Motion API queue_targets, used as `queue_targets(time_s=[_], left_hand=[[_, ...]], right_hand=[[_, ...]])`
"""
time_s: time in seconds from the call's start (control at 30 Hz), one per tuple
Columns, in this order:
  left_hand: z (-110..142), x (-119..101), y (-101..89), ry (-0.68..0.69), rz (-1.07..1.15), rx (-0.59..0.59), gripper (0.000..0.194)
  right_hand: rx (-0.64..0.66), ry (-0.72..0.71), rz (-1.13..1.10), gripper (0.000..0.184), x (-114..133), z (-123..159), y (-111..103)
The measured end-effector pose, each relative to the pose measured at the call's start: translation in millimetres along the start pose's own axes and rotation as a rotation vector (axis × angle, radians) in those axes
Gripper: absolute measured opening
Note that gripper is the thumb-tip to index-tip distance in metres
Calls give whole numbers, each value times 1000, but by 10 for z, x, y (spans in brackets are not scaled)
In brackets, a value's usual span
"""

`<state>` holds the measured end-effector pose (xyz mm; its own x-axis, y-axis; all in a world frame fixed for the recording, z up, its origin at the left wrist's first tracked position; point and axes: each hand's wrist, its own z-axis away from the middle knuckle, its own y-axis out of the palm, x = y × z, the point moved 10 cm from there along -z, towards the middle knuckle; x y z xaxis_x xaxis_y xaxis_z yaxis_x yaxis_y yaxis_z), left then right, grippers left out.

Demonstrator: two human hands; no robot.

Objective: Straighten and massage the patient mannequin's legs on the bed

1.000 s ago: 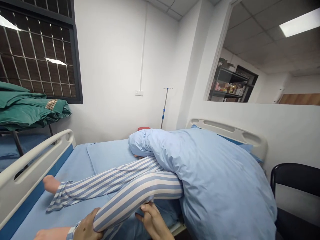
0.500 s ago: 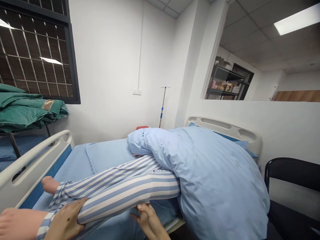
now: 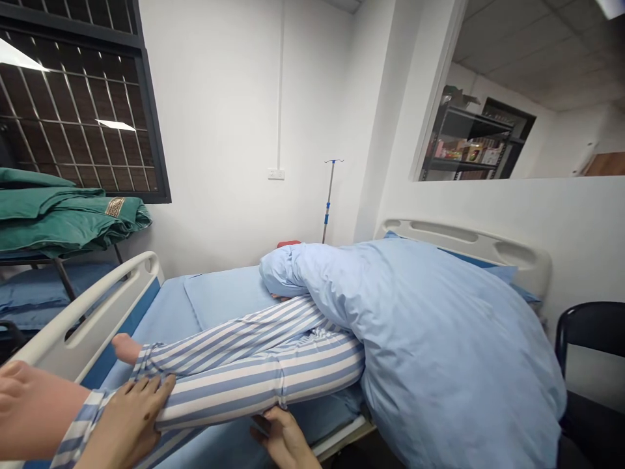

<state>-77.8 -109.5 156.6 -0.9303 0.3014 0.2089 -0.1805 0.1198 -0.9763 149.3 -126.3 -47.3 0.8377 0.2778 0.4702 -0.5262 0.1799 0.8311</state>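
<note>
On the bed lies a figure with plastic-looking feet in blue-and-white striped trousers [image 3: 234, 384]. The near leg reaches toward me, its bare foot [image 3: 34, 407] at the left edge. My left hand [image 3: 124, 417] is closed over the lower part of this leg, fingers across the top and thumb low on the near side. Below the knee crease is my right hand [image 3: 286, 440], its thumb at the underside of the trouser leg and its fingers apart, partly in shadow. A light blue quilt [image 3: 439, 345] covers the upper body, hiding it.
The bed's cream footboard [image 3: 122, 277] stands left and its headboard [image 3: 493, 244] right. A black chair [image 3: 590, 326] is beside the head end. Behind the bed stand an IV pole [image 3: 329, 195] and a red object [image 3: 289, 245]. Green folded bedding [image 3: 73, 215] lies at far left.
The view has shifted a little to the left. The near foot sits higher in view, and a sharper crease shows at the knee. Both hands stay at the near leg; the right thumb and fingers look less bunched.
</note>
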Motion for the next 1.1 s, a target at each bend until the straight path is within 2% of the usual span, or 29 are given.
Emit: queue_targets(time_s=[0.2, 0.4, 0.6, 0.73, 0.9, 1.1], left_hand=[[38, 81, 268, -36, 69, -14, 67], [-87, 90, 601, -76, 229, -96, 66], [-313, -197, 1070, -178, 429, -62, 66], [-370, -445, 1331, -199, 543, -52, 60], [-376, -511, 1381, -184, 561, -125, 51], [-406, -446, 1303, -121, 530, -100, 57]], right_hand=[[46, 10, -34, 19, 97, 83, 103], [99, -46, -64, 14, 483, 270, 343], [154, -109, -38, 15, 868, 422, 659], [130, -131, 18, 18, 951, 435, 710], [111, -136, 51, 19, 933, 418, 675], [115, -134, 40, 15, 944, 415, 656]])
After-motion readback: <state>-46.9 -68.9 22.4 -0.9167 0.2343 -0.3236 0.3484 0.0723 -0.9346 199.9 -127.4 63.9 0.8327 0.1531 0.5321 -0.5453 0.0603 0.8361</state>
